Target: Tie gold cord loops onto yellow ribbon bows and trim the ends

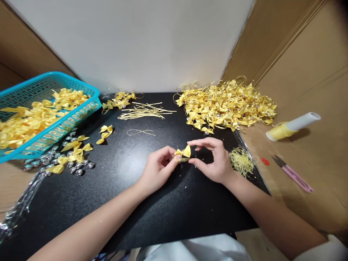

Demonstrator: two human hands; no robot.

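Note:
A small yellow ribbon bow (186, 151) is pinched at its left end between the thumb and fingers of my left hand (161, 164), a little above the black tabletop. Just right of the bow, my right hand (214, 159) curves with thumb and index finger apart, their tips close to the bow's right loop. Whether those tips touch the ribbon is hard to make out. Beyond my left hand lie a looped gold cord (141, 132) and a bundle of cut gold cords (146, 111). Two loose yellow bows (105, 134) rest to their left.
A blue basket (94, 95) of yellow bows stands at left, with silver bells (78, 166) beside it. Finished-looking bows with cord loops form a pile (225, 105) at back right. Thread scraps (241, 161), pink thread snips (295, 175) and a thread tube (301, 122) lie at right.

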